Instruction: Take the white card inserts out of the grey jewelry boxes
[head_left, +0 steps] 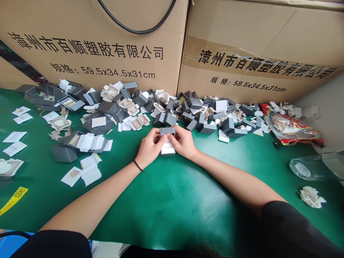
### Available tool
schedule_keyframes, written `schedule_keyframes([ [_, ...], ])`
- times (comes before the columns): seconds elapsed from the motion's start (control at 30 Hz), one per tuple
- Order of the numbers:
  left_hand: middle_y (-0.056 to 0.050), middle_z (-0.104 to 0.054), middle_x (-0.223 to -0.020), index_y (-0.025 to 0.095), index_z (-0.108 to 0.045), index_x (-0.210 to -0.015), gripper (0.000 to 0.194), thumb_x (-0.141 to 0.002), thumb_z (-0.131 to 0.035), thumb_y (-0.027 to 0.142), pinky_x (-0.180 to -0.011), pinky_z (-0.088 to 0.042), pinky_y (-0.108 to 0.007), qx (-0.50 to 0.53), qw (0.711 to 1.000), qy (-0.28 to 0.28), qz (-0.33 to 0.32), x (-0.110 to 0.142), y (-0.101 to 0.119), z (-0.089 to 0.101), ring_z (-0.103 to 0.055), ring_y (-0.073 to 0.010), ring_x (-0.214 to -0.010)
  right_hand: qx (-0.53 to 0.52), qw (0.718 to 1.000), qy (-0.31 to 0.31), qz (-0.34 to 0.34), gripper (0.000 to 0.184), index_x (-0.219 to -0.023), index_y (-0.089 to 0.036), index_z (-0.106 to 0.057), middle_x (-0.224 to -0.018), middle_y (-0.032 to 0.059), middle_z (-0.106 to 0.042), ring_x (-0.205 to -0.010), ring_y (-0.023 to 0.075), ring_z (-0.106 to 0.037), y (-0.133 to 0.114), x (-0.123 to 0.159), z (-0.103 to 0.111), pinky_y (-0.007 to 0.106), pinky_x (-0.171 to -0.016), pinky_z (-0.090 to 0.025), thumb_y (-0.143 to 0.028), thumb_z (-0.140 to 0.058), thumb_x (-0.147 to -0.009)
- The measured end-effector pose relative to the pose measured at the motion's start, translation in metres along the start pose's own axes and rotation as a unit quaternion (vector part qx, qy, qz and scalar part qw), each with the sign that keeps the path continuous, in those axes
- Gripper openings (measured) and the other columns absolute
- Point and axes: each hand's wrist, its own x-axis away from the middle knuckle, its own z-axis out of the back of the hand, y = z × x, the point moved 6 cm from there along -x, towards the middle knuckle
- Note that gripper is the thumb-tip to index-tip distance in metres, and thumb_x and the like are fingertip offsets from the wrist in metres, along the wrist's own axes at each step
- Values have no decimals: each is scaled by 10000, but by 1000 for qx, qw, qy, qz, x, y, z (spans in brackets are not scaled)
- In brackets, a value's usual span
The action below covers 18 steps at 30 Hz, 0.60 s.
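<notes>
Both of my hands meet at a small dark grey box (167, 131) with a white inside, held just above the green table near the middle. My left hand (150, 146) grips its left side, thumb bent in over the front. On the right side, my right hand (184, 142) holds it with the thumb pressed on the front too. White paper or lining (168, 149) shows below the thumbs. Part of the box is hidden behind the fingers. Past the hands lies a long heap of dark grey boxes (207, 128) and white and beige inserts (129, 107).
Two large cardboard cartons (88, 21) stand along the back. At right are a red food bag (295, 125), a clear cup (301, 168) and crumpled paper (312, 196). White cards (14, 148) and a yellow strip (13, 200) lie on the left of the green table (193, 200).
</notes>
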Motion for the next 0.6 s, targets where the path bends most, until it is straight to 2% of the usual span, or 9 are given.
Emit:
schedule_keyframes([
  [0.07, -39, -656, -852, 170, -534, -931, 264, -821, -525, 409, -656, -505, -235, -3, 1000, 16, -26, 0, 2, 2, -640, -166, -796, 2, 1000, -16, 0, 152, -771, -177, -503, -619, -23, -463, -556, 98, -410, 1, 0, -3, 222, -534, -334, -301, -475, -854],
  [0.2, -44, -618, -887, 171, -573, -909, 234, -804, -549, 379, -606, -502, -208, -115, 986, 84, -91, 1, 11, 14, -600, -145, -777, 12, 998, -58, -12, 221, -706, -184, -469, -574, -41, -416, -533, 92, -397, 4, 0, -10, 215, -511, -305, -350, -487, -849],
  [0.37, -26, -595, -815, 165, -575, -822, 108, -786, -567, 266, -595, -495, -192, -182, 964, 124, -147, 3, 21, 22, -572, -124, -735, 0, 996, -90, -17, 192, -869, -178, -541, -647, -28, -508, -560, 90, -450, 1, 1, -14, 205, -535, -330, -363, -495, -852],
  [0.43, -24, -594, -812, 167, -568, -804, 89, -781, -574, 252, -610, -496, -192, -190, 957, 145, -165, 5, 24, 24, -571, -124, -748, -7, 995, -101, -23, 207, -855, -176, -544, -624, -36, -504, -535, 85, -440, 0, 3, -15, 203, -517, -318, -378, -497, -850],
  [0.5, -24, -600, -819, 170, -566, -821, 115, -791, -572, 281, -621, -500, -193, -174, 959, 147, -169, 5, 23, 24, -574, -127, -761, -11, 995, -95, -22, 228, -761, -174, -523, -567, -48, -463, -506, 79, -411, -2, 3, -14, 202, -497, -299, -381, -491, -851],
  [0.6, -31, -621, -850, 173, -562, -893, 200, -813, -549, 356, -607, -506, -196, -126, 977, 103, -137, 2, 17, 20, -591, -129, -746, -12, 998, -60, -14, 230, -723, -174, -514, -546, -48, -438, -503, 82, -396, -3, 3, -10, 210, -504, -304, -355, -472, -859],
])
